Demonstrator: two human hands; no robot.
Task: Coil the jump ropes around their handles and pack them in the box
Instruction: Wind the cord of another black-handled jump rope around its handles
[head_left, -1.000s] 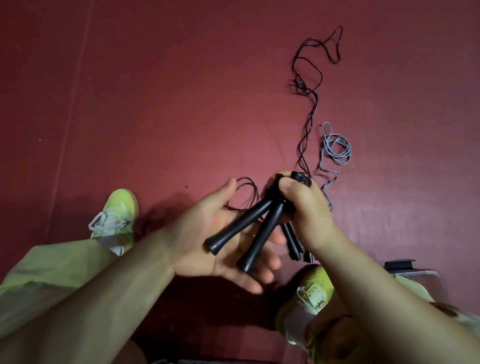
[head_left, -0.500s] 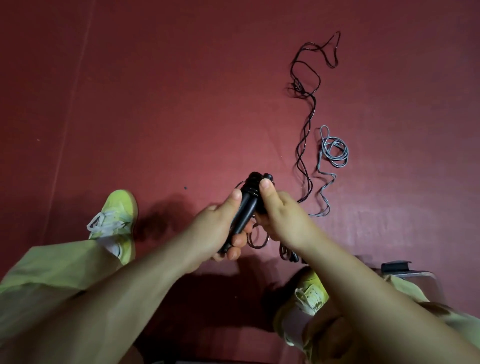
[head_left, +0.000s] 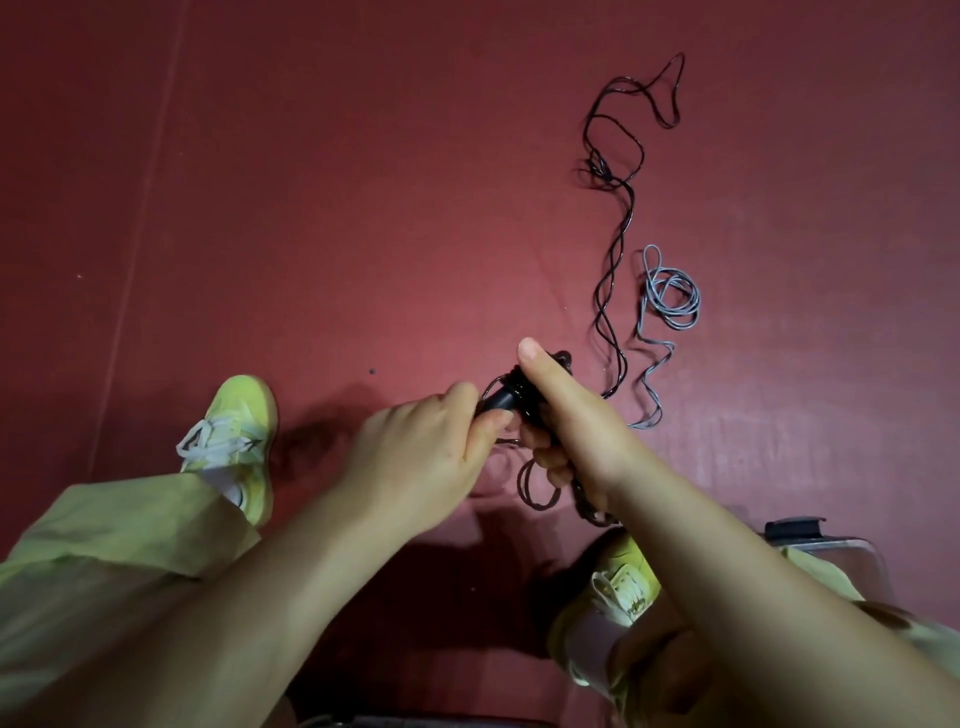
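Both hands meet over the red floor on a bundle of black jump-rope handles (head_left: 503, 399). My left hand (head_left: 421, 447) grips the handles from the left, fingers curled round them. My right hand (head_left: 566, 415) grips the same bundle from the right, thumb stretched up along the top. A few dark rope loops (head_left: 537, 488) hang under the hands. The black rope (head_left: 615, 249) trails away across the floor to the upper right. A grey rope (head_left: 670, 296) lies loosely coiled beside it. Most of the handles are hidden by my fingers.
My legs in light green trousers and two yellow-green shoes (head_left: 236, 436) (head_left: 618, 587) flank the hands. A clear box with a black latch (head_left: 831, 545) shows at the right behind my forearm. Red floor (head_left: 363, 182) stretches ahead and to the left.
The handles were fanned out across my left palm; now both hands have closed round them as one bundle. Rope loops now hang below the hands.
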